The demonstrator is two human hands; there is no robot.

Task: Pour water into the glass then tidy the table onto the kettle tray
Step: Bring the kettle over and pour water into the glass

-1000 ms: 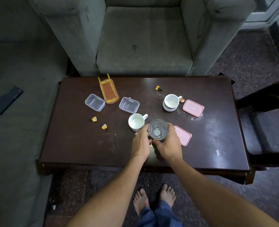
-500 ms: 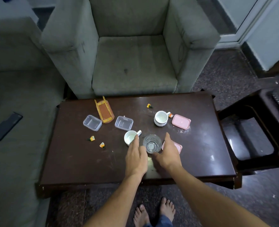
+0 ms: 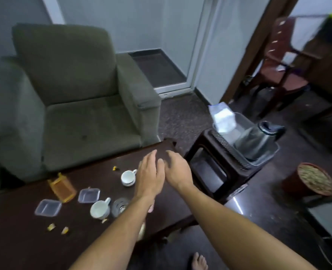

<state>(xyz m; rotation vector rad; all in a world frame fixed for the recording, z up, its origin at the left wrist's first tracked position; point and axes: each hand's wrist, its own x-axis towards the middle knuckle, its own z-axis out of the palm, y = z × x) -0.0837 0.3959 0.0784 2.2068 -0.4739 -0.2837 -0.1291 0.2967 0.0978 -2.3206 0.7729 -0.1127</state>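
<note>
Your bare foot (image 3: 199, 260): on the dark floor at the bottom edge, just off the near side of the table (image 3: 15, 230).

Your left hand (image 3: 149, 176): raised over the right part of the table, palm down, fingers loosely spread and holding nothing. Its forearm crosses in front of the glass.

Your right hand (image 3: 177, 171): just beside the left, nearly touching it, fingers curled slightly and apart, empty.

Glass (image 3: 120, 206): clear, upright on the table, partly hidden by your left forearm. Whether it holds water cannot be told; the frame is blurred.

Near white cup (image 3: 100, 209): upright, just left of the glass, handle toward the far right.

Two yellow scraps (image 3: 51, 227): on the table near the front left.

Two clear plastic boxes: near box (image 3: 48, 207) left of the cup, far box (image 3: 88, 195) behind the cup.

Orange basket-like item (image 3: 63, 189): lying between and behind the boxes.

Far white cup (image 3: 128, 177): upright, just left of your left hand.

Small yellow piece (image 3: 115, 168): near the far table edge.

Dark stool (image 3: 215, 168): right of the table, apart from it.

Kettle tray (image 3: 266, 159): clear, on top of the stool.

Kettle (image 3: 258, 139): dark-lidded, standing in the tray; a pale blurred pack (image 3: 222, 118) at the tray's far end.

Pot (image 3: 309, 181): on the floor right of the stool.

Green armchair (image 3: 73, 98): behind the table.
</note>
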